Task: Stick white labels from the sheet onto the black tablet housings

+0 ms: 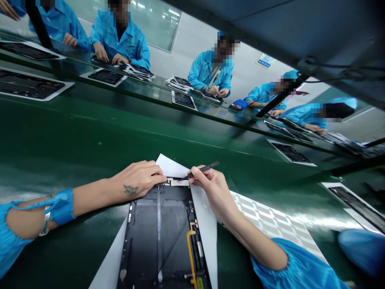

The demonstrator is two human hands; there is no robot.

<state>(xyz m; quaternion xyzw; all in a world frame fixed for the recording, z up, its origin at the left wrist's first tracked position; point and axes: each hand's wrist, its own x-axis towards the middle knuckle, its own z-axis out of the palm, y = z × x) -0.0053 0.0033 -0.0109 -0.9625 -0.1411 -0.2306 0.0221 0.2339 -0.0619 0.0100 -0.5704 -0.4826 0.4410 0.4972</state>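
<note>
A black tablet housing (pixel 173 237) with an orange flex cable (pixel 190 245) along its right side lies on white paper (pixel 207 224) in front of me. My left hand (pixel 144 176) rests over its far left corner, fingers curled and pressed at the top edge; whether anything is pinched under them is hidden. Dark tweezers (pixel 207 166) are held in my right hand (pixel 210 184), closed round the shaft. Their tip touches or hovers over a pale strip (pixel 179 182) at the housing's far edge; I cannot tell which.
A sheet of pale grey stickers (pixel 270 224) lies to the right, with a blue rounded object (pixel 361 249) beyond it. Tablet housings on paper (pixel 291 152) lie along the green bench (pixel 99 136). Several co-workers in blue sit across. A dark shelf (pixel 270 24) hangs overhead.
</note>
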